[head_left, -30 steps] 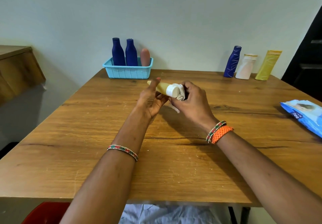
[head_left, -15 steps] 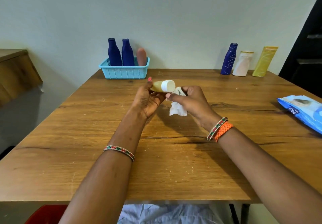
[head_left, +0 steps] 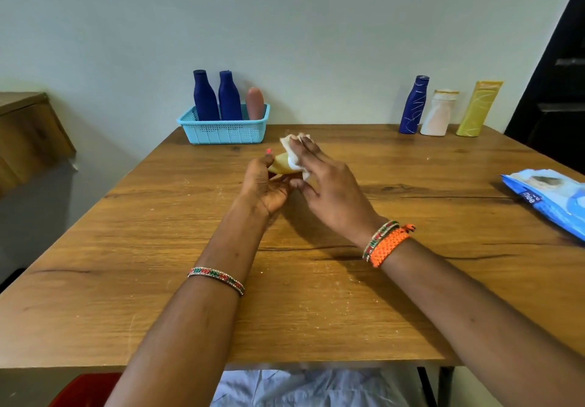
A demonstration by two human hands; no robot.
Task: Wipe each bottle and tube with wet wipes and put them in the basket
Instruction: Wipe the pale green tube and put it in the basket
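A: What has changed in the last half second?

B: The right hand (head_left: 329, 185) has lifted the white wet wipe (head_left: 292, 148) from below the cap up over the top of the yellow tube (head_left: 281, 164). Its fingers now lie fairly straight, pressing the wipe onto the white-capped end.

A: And the left hand (head_left: 264, 181)?

B: Much as before. Its thumb and curled fingers grip the tube's body, holding it lying sideways above the wooden table (head_left: 158, 248), near the middle.

A: What sits in the basket (head_left: 224, 132)?

B: The light blue basket at the far left of the table holds 3 upright items: 2 dark blue bottles (head_left: 205, 96) side by side and a pinkish-brown bottle (head_left: 254, 102) to their right.

A: Anything outside it?

B: At the far right stand a patterned blue bottle (head_left: 413, 105), a white bottle (head_left: 440, 113) and a tall yellow tube (head_left: 478, 109), close together in a row. A blue wipes pack (head_left: 550, 197) lies at the right edge.
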